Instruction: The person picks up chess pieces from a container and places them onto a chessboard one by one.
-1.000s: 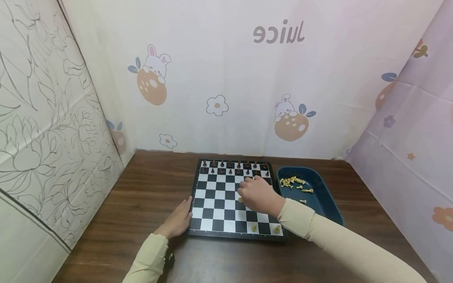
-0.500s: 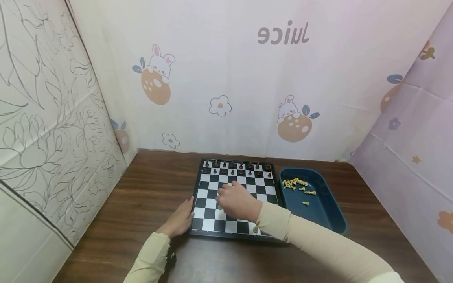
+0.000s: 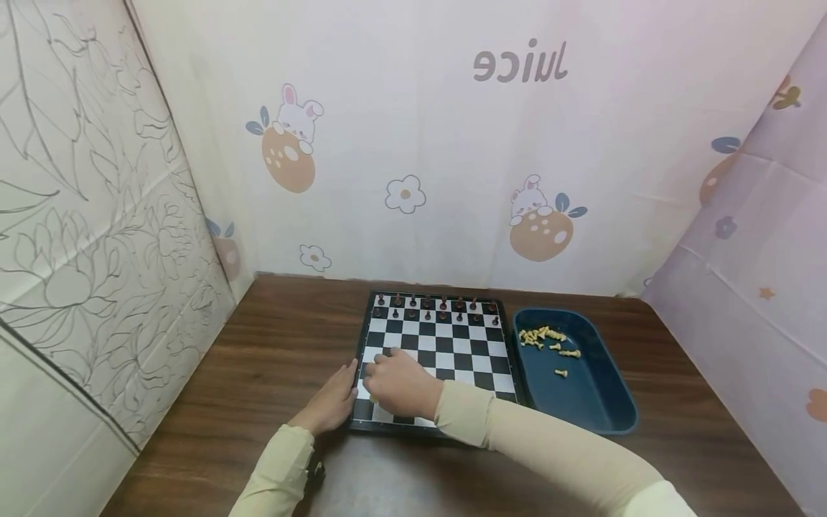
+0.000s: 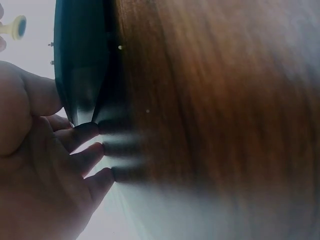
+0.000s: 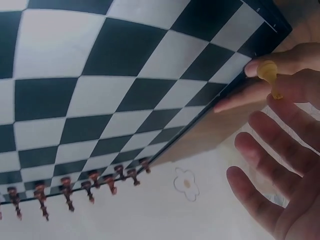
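My right hand point(image 3: 400, 384) is over the near left part of the black-and-white chessboard point(image 3: 452, 345). Its thumb and index finger pinch a small yellow chess piece point(image 5: 269, 73), base toward the board, while the other fingers are spread. The piece's base point(image 4: 20, 27) also shows at the left wrist view's top corner. Along the board's left edge lies my left hand point(image 3: 332, 403), its extended fingers touching the frame. Two rows of dark red chess pieces point(image 3: 443, 304) stand on the far side of the board. The right hand and forearm hide much of the near rows.
Right of the board is a blue tray point(image 3: 597, 395) with several yellow chess pieces point(image 3: 541, 335) lying in it. Everything stands on a brown wooden table point(image 3: 291, 330), with a patterned curtain point(image 3: 452, 230) behind its far edge.
My right hand has moved left and toward me across the board, carrying the yellow piece. The left hand stays at the board's edge. The forearm now covers yellow pieces seen earlier on the near row.
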`<state>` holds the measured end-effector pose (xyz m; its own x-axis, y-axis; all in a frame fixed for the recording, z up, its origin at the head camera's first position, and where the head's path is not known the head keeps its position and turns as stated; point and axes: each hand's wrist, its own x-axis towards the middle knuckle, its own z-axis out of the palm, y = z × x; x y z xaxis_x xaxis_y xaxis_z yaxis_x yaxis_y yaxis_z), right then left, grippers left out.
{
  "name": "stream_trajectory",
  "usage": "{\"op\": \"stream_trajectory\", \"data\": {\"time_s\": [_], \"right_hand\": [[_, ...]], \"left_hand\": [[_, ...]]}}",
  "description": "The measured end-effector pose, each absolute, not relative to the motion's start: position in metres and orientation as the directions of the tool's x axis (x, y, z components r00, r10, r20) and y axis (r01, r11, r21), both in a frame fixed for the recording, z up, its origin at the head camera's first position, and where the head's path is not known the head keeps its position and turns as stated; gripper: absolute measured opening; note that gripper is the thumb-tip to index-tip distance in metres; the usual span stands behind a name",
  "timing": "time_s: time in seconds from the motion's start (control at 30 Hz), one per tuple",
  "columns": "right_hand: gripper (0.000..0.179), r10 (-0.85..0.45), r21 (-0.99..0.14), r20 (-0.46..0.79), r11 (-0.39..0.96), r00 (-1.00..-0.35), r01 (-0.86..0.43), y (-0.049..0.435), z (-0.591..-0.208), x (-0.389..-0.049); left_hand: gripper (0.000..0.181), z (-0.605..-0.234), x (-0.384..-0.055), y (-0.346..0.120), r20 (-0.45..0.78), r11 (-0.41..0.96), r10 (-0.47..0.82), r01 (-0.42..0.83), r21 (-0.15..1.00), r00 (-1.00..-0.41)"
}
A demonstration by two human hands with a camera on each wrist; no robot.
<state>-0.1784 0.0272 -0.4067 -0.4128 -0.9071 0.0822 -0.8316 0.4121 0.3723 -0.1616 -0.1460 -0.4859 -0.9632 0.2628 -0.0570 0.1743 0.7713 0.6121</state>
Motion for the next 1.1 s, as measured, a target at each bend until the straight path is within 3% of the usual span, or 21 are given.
{"op": "stream_trajectory", "data": {"time_s": [0.63,0.93,1.1], "right_hand": [[0.015,-0.909,0.356,0.050,0.403,-0.414,-0.843,0.015,-0.422,-0.178],[0.014,-0.888,0.380,0.076,0.447,-0.454,-0.810,0.036,-0.405,-0.191],[0.016,-0.851,0.367,0.084,0.509,-0.518,-0.778,0.064,-0.390,-0.201]], "left_hand": [[0.051,-0.482,-0.163,-0.140,-0.050,0.754,0.286,0.192,0.628,-0.957],[0.053,-0.485,-0.162,-0.146,-0.064,0.769,0.251,0.159,0.620,-0.966],[0.054,-0.487,-0.162,-0.145,-0.064,0.779,0.250,0.162,0.605,-0.966]]}}
